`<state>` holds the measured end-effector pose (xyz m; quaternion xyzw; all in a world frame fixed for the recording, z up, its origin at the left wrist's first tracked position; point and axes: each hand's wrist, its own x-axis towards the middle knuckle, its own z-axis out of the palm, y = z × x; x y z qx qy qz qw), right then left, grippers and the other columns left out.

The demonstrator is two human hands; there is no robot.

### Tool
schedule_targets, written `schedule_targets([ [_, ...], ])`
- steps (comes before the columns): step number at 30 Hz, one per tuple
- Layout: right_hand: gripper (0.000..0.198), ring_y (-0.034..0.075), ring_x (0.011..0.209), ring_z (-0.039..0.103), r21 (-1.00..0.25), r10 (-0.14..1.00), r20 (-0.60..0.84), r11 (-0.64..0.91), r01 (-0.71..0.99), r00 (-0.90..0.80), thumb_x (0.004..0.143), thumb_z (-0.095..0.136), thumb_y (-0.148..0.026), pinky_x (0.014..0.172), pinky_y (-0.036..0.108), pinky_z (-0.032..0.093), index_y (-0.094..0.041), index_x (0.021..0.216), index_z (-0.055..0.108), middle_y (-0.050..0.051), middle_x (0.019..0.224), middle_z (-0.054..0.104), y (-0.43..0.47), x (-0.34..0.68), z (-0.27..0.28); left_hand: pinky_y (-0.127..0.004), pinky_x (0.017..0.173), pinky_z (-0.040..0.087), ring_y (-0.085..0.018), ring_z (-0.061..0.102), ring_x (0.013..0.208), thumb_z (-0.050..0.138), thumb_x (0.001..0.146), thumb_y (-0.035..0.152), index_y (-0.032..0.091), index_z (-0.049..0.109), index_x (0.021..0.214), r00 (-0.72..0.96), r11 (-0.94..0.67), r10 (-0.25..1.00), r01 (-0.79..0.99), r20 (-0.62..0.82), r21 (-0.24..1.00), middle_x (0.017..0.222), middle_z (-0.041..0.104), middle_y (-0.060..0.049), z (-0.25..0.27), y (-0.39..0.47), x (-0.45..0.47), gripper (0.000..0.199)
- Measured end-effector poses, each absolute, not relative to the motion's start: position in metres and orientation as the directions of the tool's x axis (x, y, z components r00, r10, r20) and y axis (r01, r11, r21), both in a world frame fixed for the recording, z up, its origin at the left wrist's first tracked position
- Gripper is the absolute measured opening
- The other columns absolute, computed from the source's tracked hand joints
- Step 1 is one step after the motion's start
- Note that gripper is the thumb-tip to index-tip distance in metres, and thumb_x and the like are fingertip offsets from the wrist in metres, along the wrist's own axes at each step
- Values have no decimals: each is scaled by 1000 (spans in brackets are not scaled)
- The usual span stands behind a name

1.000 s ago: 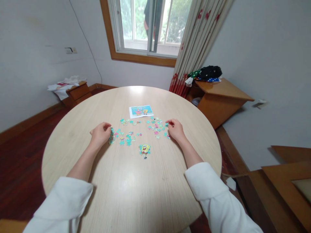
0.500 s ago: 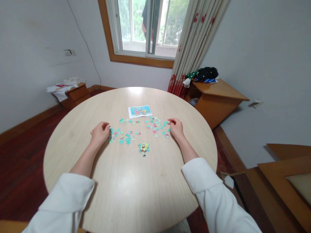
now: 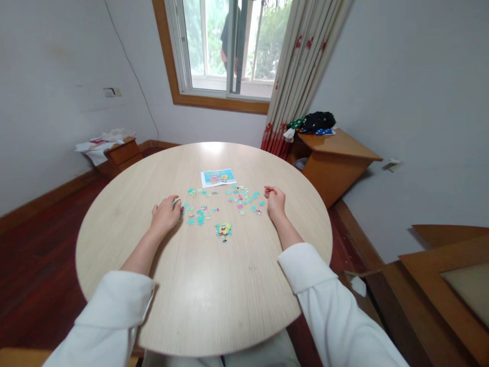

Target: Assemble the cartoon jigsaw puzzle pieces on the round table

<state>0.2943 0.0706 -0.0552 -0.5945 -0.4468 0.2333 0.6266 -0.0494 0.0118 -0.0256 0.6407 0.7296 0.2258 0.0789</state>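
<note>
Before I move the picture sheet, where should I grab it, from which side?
I'd pinch the picture sheet by its far right corner, bringing your right hand in from the right: it lies flat, and loose pieces crowd its near edge, not that corner.

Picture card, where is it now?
In the head view, slightly left of the frame's middle, the picture card lies on the table, just beyond the loose puzzle pieces.

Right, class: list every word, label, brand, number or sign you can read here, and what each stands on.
Readable text: none.
Picture sheet: possible lettering near its top, too small and blurred to read.
Loose puzzle pieces and assembled section: no legible text.
</note>
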Motion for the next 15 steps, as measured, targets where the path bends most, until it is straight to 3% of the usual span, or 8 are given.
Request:
schedule_targets([
  [6,36,18,85,62,-924,846,322,185,334,426,70,36,-16,87,36,48,-15,83,69,8,89,69,61,289,-51,-51,107,28,-27,48,126,29,93,34,14,51,127,-131,39,971,913,201,405,134,55,-15,-27,4,-47,46],
  [9,38,19,103,60,-864,881,366,202,462,299,74,39,-14,99,38,41,-16,95,71,9,106,69,47,280,-46,-51,108,29,-27,46,127,30,93,33,13,51,128,-110,22,973,920,202,392,135,55,-15,-28,1,-47,46],
  [12,44,21,133,39,-590,932,363,249,768,-24,85,41,-18,111,42,26,-18,125,60,11,141,49,27,267,-38,-51,109,28,-26,44,129,30,93,32,14,50,130,-80,-1,976,926,200,377,137,53,-13,-29,-3,-46,46],
  [15,50,26,143,20,-321,944,223,308,896,-244,93,39,-34,114,48,12,-21,141,43,12,153,29,7,254,-28,-52,109,27,-26,42,130,30,93,34,17,48,134,-61,-4,981,943,184,333,140,50,-13,-28,-7,-43,48],
])
